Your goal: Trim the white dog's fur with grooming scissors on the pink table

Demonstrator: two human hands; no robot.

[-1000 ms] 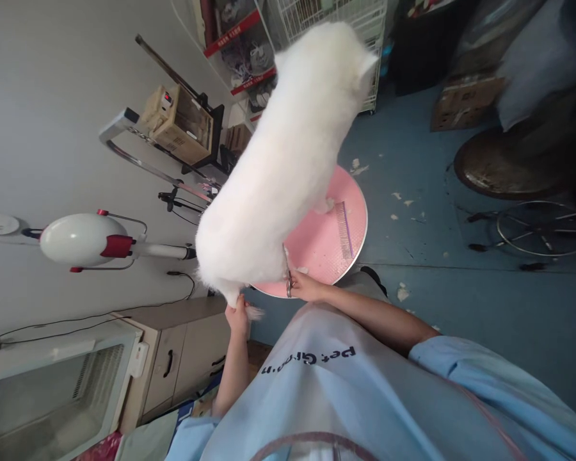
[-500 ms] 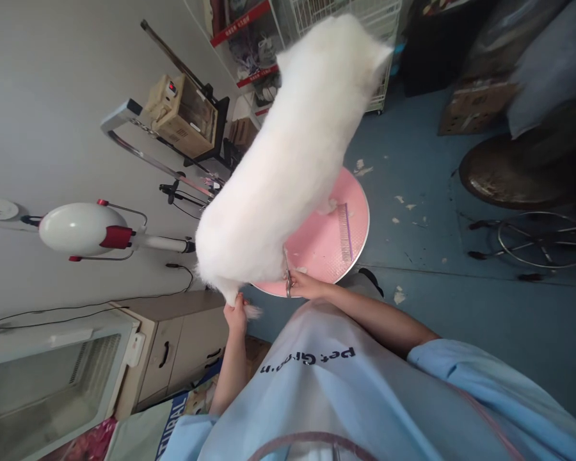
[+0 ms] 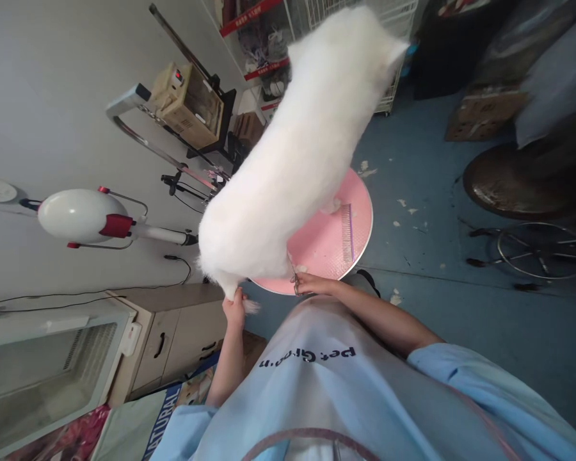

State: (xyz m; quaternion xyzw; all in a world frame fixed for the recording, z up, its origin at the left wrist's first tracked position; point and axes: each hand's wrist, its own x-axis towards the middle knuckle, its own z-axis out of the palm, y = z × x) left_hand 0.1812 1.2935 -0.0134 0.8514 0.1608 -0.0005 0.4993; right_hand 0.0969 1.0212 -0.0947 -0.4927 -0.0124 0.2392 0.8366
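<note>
A white fluffy dog [image 3: 292,153] stands on a round pink table [image 3: 317,246], its head toward the far right. My left hand [image 3: 234,308] is closed around what looks like its tail [image 3: 229,283], drawn out toward me, and a wispy tuft of hair sticks out past my fingers. In my right hand [image 3: 312,283] is a pair of scissors [image 3: 296,283], beside the fur of the dog's hindquarters near the table's edge. Whether the blades touch the fur I cannot tell. A metal comb with a purple spine [image 3: 348,232] lies on the tabletop to the right.
A metal grooming arm [image 3: 125,121] and a white lamp-like device [image 3: 84,214] stand to the left, above a cabinet [image 3: 158,346]. Hair clumps [image 3: 396,296] lie on the blue floor. At right is a round stool [image 3: 504,176]; a wire cage [image 3: 393,70] stands behind the dog.
The scissors and my right hand have shifted slightly right relative to the dog. My left hand keeps its hold. The whole view has moved a little.
</note>
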